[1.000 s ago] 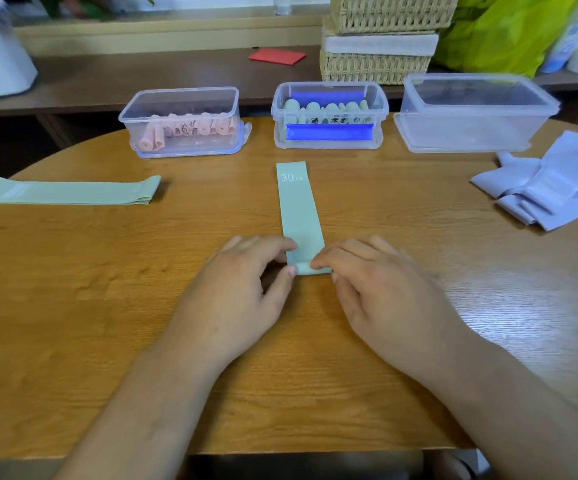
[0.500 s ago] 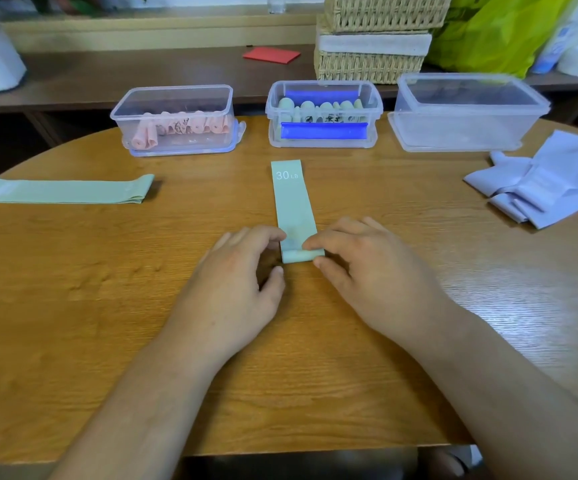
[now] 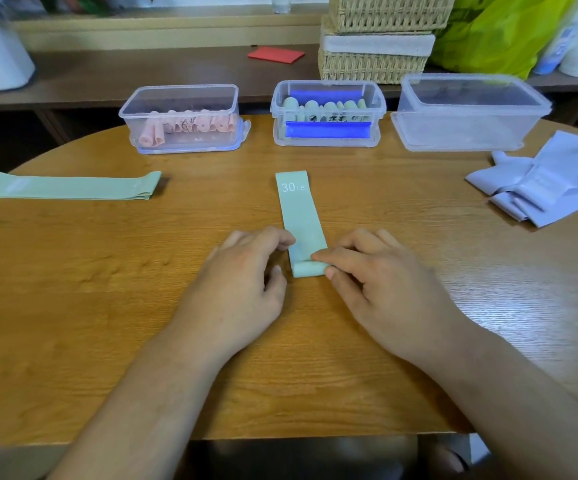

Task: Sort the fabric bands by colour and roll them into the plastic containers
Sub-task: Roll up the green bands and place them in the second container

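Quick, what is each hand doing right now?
Left hand: curled fingertips touch the green band at its edge; grip cannot be told.
Right hand: pinches the band's rolled end.

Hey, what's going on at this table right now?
A person is rolling a green band marked 30 LB from its near end. The right hand pinches the small roll; the left hand touches the band's edge with its fingertips. The middle container holds green rolls, the left container pink rolls. Some flat green bands lie at left, a lavender pile at right.
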Demonstrator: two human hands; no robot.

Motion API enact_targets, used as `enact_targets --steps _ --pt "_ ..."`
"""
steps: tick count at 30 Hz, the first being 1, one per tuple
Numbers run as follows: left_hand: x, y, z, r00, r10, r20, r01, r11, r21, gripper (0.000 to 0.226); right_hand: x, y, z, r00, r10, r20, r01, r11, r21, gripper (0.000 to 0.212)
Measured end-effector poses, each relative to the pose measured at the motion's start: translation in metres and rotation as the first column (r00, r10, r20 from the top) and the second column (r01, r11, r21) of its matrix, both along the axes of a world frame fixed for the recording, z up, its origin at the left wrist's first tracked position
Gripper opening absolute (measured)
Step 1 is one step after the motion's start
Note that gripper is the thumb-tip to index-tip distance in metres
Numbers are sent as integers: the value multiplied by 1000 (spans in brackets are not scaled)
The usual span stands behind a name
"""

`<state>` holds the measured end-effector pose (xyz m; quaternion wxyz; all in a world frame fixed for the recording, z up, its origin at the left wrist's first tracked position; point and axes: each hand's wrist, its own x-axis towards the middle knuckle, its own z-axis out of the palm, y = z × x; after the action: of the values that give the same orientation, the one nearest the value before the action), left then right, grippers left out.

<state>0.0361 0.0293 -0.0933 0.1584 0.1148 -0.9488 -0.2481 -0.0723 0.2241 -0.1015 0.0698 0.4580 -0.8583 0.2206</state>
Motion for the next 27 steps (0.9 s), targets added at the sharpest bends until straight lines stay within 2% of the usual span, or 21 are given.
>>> enact_targets --steps 7,12,16,21,27 --pt "2 4 1 996 -60 -59 60 998 -12 13 -1 0 -3 1000 -7 -1 7 999 50 41" --pt "0 3 2 999 -36 -14 36 999 -16 17 1 0 0 1000 -7 22 6 1000 11 42" --pt "0 4 3 1000 -17 -3 17 1000 -14 16 -2 -1 1 997 -30 72 35 997 -73 30" --pt "0 4 2 999 -10 -39 11 999 36 19 -4 -2 1 996 -20 86 26 997 -75 21" --pt "2 4 0 999 0 -54 4 997 79 24 0 -1 4 992 -3 123 22 988 -150 17"
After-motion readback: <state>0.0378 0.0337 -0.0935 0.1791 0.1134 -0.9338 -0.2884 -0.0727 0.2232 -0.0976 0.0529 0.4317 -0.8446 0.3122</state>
